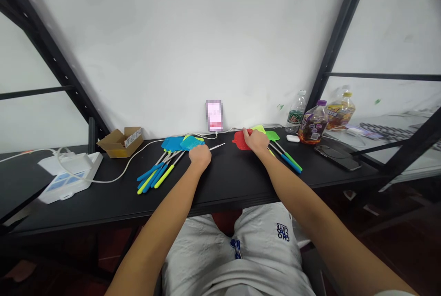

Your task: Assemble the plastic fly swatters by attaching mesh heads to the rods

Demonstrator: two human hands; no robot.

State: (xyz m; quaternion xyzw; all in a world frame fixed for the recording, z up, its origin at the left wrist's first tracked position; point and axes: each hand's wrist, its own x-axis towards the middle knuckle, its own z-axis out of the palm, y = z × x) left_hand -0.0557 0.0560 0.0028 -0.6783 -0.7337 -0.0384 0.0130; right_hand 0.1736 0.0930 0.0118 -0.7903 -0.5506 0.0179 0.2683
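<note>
The right hand [255, 141] lies over a red plastic fly swatter [240, 140] with its fingers a bit bent, but I cannot tell if it has hold. The left hand [200, 156] is curled up beside a pile of blue fly swatters [173, 143], and I cannot tell if it holds one. They are on a black table [103, 195], and blue letters on the white shorts [262, 241] say "CHOCOLATE".

Both bare forearms, the left forearm [161, 218] and the right forearm [306, 195], reach forward across the near edge of the desk [103, 217]. The left hand [200, 157] sits knuckles up, fingers curled down. The right hand [255, 141], farther forward, lies palm down, fingers angled inward.
</note>
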